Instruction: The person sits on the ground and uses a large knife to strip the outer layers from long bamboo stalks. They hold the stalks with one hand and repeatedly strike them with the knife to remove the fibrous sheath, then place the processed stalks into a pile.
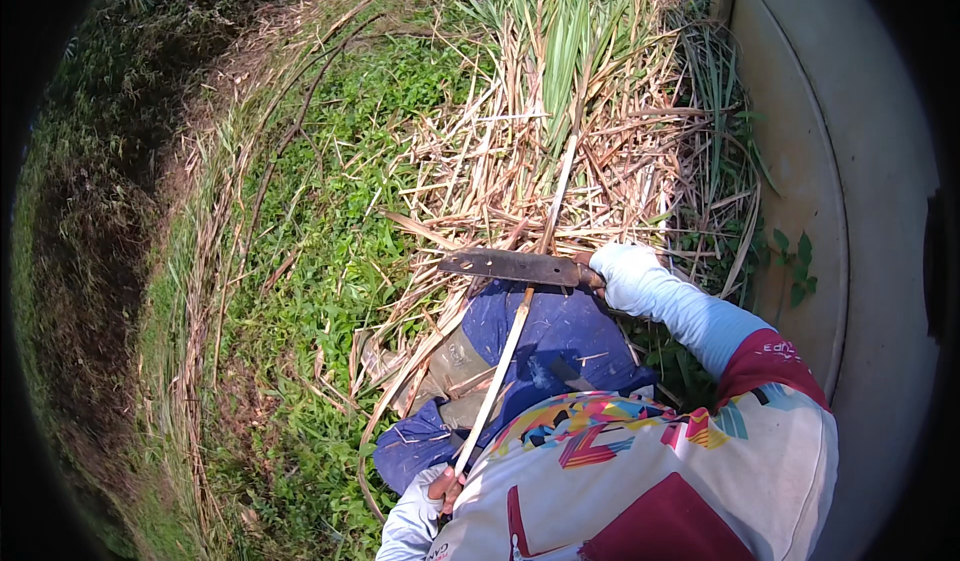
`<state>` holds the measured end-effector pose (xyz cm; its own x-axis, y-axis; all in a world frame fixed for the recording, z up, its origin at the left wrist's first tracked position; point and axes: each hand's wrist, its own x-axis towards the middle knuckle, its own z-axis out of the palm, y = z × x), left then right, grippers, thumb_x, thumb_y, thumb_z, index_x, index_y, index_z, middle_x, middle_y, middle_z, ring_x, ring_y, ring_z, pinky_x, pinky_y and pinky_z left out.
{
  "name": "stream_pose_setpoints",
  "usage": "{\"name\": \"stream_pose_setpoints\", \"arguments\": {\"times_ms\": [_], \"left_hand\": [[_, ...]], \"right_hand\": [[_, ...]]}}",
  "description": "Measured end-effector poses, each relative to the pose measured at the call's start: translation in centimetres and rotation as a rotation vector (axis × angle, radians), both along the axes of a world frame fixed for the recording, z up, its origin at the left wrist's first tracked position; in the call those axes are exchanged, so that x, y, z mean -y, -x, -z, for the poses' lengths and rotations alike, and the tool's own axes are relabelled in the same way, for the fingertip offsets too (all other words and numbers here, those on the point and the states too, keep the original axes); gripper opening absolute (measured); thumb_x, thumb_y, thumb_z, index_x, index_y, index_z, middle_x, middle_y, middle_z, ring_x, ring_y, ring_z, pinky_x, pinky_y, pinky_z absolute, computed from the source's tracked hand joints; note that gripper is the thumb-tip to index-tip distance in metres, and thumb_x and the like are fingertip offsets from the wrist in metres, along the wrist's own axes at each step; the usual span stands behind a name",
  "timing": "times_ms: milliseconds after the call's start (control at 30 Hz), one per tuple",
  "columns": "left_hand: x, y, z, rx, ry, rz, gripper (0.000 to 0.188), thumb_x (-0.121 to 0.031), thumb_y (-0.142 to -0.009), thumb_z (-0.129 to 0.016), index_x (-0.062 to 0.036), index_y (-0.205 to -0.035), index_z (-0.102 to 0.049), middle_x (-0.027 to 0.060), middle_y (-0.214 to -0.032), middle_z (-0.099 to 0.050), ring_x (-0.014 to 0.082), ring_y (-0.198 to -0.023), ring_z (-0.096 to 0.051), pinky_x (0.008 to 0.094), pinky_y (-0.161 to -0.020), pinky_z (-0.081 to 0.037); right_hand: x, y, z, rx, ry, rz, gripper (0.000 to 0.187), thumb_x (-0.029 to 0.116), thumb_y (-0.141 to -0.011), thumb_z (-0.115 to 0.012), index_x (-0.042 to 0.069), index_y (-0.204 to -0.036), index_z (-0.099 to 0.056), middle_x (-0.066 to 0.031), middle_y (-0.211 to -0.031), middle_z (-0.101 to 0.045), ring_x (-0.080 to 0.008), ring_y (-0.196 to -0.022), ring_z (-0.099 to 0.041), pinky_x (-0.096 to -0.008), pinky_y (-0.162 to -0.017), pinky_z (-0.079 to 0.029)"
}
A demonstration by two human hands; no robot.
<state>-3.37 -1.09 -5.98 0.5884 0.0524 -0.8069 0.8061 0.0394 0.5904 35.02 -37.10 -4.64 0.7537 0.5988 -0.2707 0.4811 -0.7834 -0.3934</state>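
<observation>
A long pale cane stalk (pixel 507 358) slants from my lap up toward the leaf litter, its far end among long green leaves (pixel 562 71). The fingers of my left hand (pixel 445 489) are wrapped round its near end, low in the view. A machete (pixel 515 265) with a dark, worn blade is gripped by its handle in my right hand (pixel 594 274). Its blade points left and lies across the stalk in the view; whether the two touch, I cannot tell. Both my arms wear light sleeves.
Dry cane leaves (pixel 610 176) form a thick heap ahead of me. Low green plants (pixel 370 151) cover the ground on the left, with a long dry branch (pixel 300 121) beyond. A pale curved wall (pixel 800 161) stands close on my right. My blue-clad legs (pixel 560 336) are bent below the blade.
</observation>
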Motion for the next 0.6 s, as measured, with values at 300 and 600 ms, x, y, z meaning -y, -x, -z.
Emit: {"name": "stream_pose_setpoints", "arguments": {"times_ms": [300,600], "left_hand": [[1.6,2.7,0.4,0.157,-0.365,0.02,0.038,-0.041,-0.105,-0.063,-0.0059,-0.093,-0.073,-0.0014,-0.076,-0.064,0.0114,-0.074,-0.055,0.0309,-0.07,-0.044],[2.4,7.4,4.5,0.32,-1.11,0.242,0.009,-0.012,-0.102,-0.068,-0.0041,-0.099,-0.072,0.0015,-0.074,-0.061,0.02,-0.066,-0.055,0.0338,-0.063,-0.046]], "right_hand": [[4.7,-6.1,2.3,0.201,-0.013,0.329,0.03,0.021,-0.096,-0.066,0.019,-0.126,-0.07,-0.0187,-0.097,-0.074,-0.041,-0.094,-0.071,-0.0476,-0.08,-0.055],[0.6,-4.0,-1.0,0.116,0.097,0.048,0.024,0.014,-0.092,-0.065,0.014,-0.116,-0.07,-0.0216,-0.1,-0.074,-0.0423,-0.098,-0.072,-0.0509,-0.084,-0.056]]}}
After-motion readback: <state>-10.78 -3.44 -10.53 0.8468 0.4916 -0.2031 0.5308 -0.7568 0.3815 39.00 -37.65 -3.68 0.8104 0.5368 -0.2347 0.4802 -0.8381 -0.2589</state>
